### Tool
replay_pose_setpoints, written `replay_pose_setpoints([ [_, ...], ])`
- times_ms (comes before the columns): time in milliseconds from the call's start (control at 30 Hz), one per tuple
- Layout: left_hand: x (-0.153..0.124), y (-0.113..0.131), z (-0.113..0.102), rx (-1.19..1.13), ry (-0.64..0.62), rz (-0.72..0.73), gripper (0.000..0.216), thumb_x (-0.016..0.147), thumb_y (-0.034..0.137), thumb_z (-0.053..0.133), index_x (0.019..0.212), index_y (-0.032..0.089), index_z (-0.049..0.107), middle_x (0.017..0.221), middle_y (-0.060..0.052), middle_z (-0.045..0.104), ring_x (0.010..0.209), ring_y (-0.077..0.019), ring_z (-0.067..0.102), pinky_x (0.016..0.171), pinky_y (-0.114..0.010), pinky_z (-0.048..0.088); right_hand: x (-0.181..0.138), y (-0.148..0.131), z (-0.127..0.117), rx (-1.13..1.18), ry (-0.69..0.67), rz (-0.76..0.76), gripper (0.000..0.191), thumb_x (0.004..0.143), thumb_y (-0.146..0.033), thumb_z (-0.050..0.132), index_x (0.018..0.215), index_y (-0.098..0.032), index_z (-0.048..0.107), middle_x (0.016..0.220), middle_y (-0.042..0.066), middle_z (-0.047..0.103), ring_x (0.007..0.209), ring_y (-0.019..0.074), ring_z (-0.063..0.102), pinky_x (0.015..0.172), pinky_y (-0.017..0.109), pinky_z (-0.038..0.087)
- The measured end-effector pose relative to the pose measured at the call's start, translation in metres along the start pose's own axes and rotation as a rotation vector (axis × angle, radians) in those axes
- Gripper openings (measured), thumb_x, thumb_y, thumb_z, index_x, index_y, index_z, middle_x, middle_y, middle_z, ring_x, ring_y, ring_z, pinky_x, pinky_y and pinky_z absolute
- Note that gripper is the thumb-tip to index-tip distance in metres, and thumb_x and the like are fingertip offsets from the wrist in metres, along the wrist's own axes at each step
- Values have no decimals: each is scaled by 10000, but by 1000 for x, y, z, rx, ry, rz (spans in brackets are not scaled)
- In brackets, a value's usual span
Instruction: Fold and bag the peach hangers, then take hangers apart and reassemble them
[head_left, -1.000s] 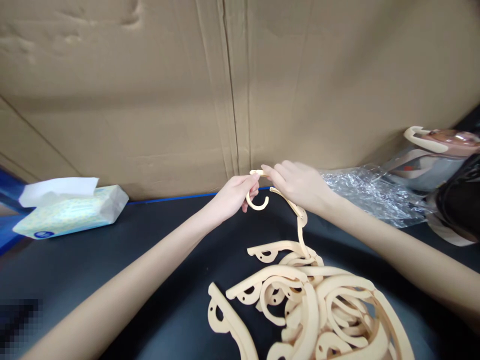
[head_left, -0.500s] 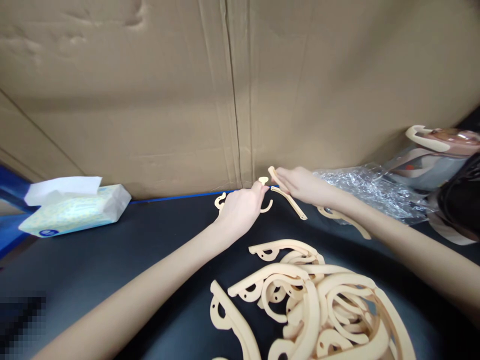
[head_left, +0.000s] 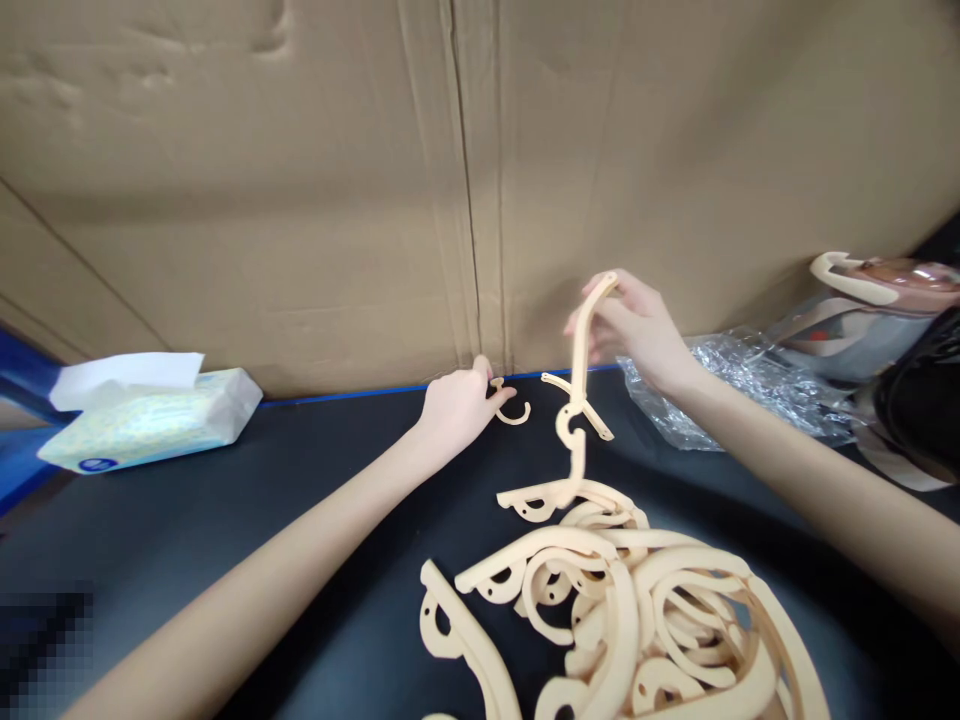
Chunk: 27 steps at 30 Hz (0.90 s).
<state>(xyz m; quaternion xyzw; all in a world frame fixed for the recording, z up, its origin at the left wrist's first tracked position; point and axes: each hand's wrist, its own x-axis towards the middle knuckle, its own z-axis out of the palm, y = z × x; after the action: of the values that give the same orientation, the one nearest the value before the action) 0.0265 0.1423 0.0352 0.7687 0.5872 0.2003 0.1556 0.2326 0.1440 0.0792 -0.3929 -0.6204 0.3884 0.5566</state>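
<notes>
My right hand (head_left: 637,325) is raised above the dark table (head_left: 225,520) and pinches the top end of a long curved beige hanger arm (head_left: 579,370), which hangs down almost upright. My left hand (head_left: 456,408) rests low on the table by the cardboard wall, its fingers closed on a small beige hook piece (head_left: 511,408). A short beige strip (head_left: 577,405) lies between the two hands. A heap of several beige curved hanger parts (head_left: 637,610) fills the table in front of me.
A big cardboard wall (head_left: 337,180) stands close behind the table. A tissue pack (head_left: 142,415) lies at the far left. Crumpled clear plastic wrap (head_left: 742,390) and bagged goods (head_left: 885,320) sit at the right, with a dark object (head_left: 922,400) beside them.
My right hand has risen from the table and lifted the long hanger arm upright. My left hand slid slightly left and back, still at the small hook.
</notes>
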Motion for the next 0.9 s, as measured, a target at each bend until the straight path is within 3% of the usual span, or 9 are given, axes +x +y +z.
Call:
replay_pose_setpoints([
  [100, 2, 2, -10, -225, -48, 12, 251, 903, 372, 475, 878, 163, 611, 791, -70, 675, 765, -212, 640, 695, -298, 454, 1, 1, -1, 90, 71, -12, 131, 788, -191, 576, 802, -218, 449, 732, 12, 708, 561, 109, 627, 520, 238, 527],
  [233, 5, 7, -21, -554, -231, 14, 604, 950, 552, 184, 811, 140, 603, 779, -96, 679, 671, -173, 647, 637, -286, 507, 4, 6, -6, 40, 113, -70, 235, 717, -153, 639, 712, -218, 413, 873, 41, 728, 682, 132, 673, 668, 297, 561],
  [333, 4, 11, -26, -886, -372, -16, 493, 960, 484, 265, 867, 131, 596, 817, -90, 662, 688, -153, 641, 690, -299, 528, 3, 7, -10, -288, 63, -210, 229, 726, -184, 660, 663, -208, 441, 881, 53, 721, 777, 172, 679, 711, 316, 536],
  [433, 2, 13, -25, -1076, -353, -46, 225, 932, 291, 422, 806, 144, 536, 759, -35, 602, 663, -111, 610, 732, -283, 520, -4, 4, -8, -772, -31, -321, 103, 794, -233, 634, 760, -195, 544, 831, 31, 707, 789, 185, 663, 711, 311, 483],
  [567, -2, 16, -23, -1068, -294, -19, 238, 943, 271, 388, 739, 170, 456, 712, -3, 550, 595, -97, 586, 623, -252, 516, -19, -1, 8, -1304, -211, -436, 168, 919, -218, 482, 1055, -189, 577, 911, 55, 685, 772, 186, 636, 576, 267, 380],
  [667, -4, 19, -26, -1018, -364, 19, 251, 935, 299, 396, 726, 174, 456, 583, 35, 464, 404, -65, 447, 424, -201, 401, -30, -4, 21, -1540, -278, -558, 213, 930, -118, 404, 1047, -153, 579, 890, 87, 654, 770, 187, 616, 520, 276, 310],
  [767, -6, 24, -28, -935, -388, 37, 278, 942, 315, 376, 715, 174, 452, 522, 51, 405, 343, -49, 353, 363, -189, 284, -34, -5, 28, -1570, -325, -554, 232, 919, -62, 368, 1013, -134, 567, 866, 90, 646, 729, 186, 613, 514, 282, 293],
  [900, -10, 30, -20, -775, -241, 17, 279, 962, 292, 307, 721, 193, 405, 521, 56, 382, 371, -65, 368, 375, -190, 261, -33, -5, 31, -1445, -380, -341, 201, 906, -69, 384, 1004, -145, 543, 770, 72, 661, 598, 185, 602, 488, 272, 259],
])
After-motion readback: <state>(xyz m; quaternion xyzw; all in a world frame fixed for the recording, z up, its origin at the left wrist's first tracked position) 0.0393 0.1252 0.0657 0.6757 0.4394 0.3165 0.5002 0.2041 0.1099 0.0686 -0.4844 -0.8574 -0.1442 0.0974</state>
